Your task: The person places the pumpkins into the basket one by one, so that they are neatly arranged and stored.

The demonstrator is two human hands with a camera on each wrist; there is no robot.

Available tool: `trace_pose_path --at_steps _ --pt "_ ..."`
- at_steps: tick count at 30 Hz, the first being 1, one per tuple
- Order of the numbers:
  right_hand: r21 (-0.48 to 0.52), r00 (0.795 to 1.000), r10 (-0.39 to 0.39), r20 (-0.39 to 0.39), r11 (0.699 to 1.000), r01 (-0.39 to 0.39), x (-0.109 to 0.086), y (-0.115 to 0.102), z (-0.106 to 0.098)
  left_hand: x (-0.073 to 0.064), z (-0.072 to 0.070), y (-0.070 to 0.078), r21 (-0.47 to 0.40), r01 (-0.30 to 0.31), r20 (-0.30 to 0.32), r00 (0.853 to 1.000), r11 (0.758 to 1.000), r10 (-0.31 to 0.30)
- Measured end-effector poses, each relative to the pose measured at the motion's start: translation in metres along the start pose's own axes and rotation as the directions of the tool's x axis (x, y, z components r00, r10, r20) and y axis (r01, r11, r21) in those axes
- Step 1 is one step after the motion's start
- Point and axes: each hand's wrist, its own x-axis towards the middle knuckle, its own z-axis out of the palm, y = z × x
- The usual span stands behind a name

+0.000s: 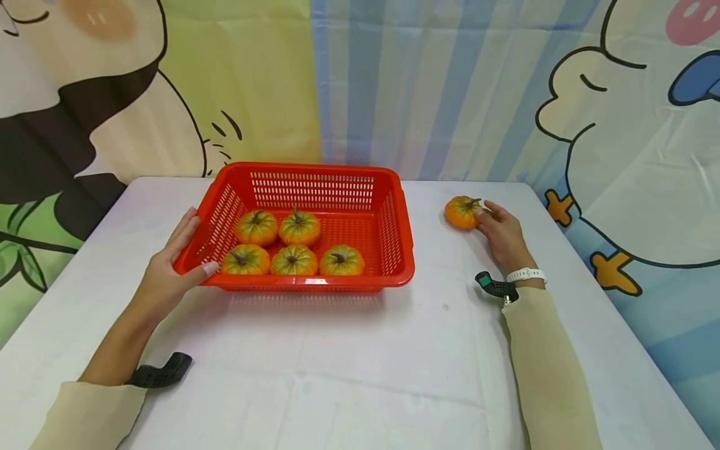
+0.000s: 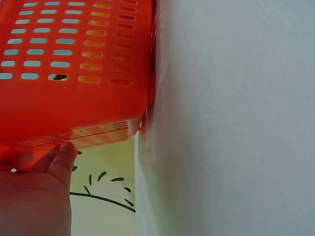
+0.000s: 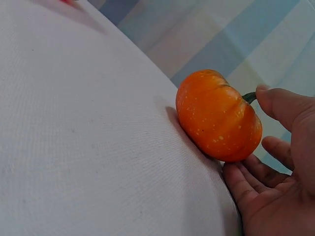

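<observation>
A red plastic basket (image 1: 394,250) stands on the table and holds several small pumpkins (image 1: 295,259), green and orange. My left hand (image 1: 169,269) holds its left front corner, the thumb on the front rim and the fingers along the left side. In the left wrist view, fingertips touch the basket (image 2: 74,105) near its rim. To the right of the basket, another small pumpkin (image 1: 461,212) is on the table, tilted with its stem toward my right hand (image 1: 503,234). In the right wrist view, the thumb is at the stem and the other fingers touch the lower side of this orange pumpkin (image 3: 219,118).
A white cloth covers the table (image 1: 337,375). Behind it hangs a printed curtain (image 1: 394,87) with cartoon figures and blue stripes, close to the table's back edge. Each wrist carries a black strap device (image 1: 163,372); the right one also has a white band (image 1: 525,275).
</observation>
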Motion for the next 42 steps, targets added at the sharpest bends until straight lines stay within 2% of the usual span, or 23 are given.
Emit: trace_pose_path --at_steps 5,11,20,28,37,42 --pt "-0.077 1.000 0.019 -0.015 0.997 -0.021 0.003 -0.003 0.001 0.001 0.001 0.000 -0.007 0.003 0.005 1.000 1.000 -0.003" --pt "-0.108 0.999 0.051 0.004 0.993 -0.050 0.003 -0.005 0.003 0.001 0.001 0.000 0.004 0.001 -0.004 1.000 1.000 -0.001" --pt "-0.025 0.999 0.038 0.028 0.999 -0.037 -0.002 -0.010 0.011 0.000 0.001 0.000 0.004 -0.025 -0.005 1.000 1.000 0.025" --pt "0.028 0.999 0.034 0.035 0.999 -0.035 -0.003 -0.012 0.015 -0.001 0.000 0.000 0.013 -0.023 -0.007 1.000 1.000 0.023" --pt "-0.006 0.997 0.062 0.038 0.998 -0.062 -0.002 -0.012 0.019 -0.001 0.001 0.002 0.027 -0.004 -0.010 1.000 1.000 0.005" --pt "-0.007 0.997 0.043 0.064 0.999 -0.043 -0.004 -0.014 0.021 -0.002 0.001 0.001 0.021 -0.011 -0.009 1.000 1.000 0.011"
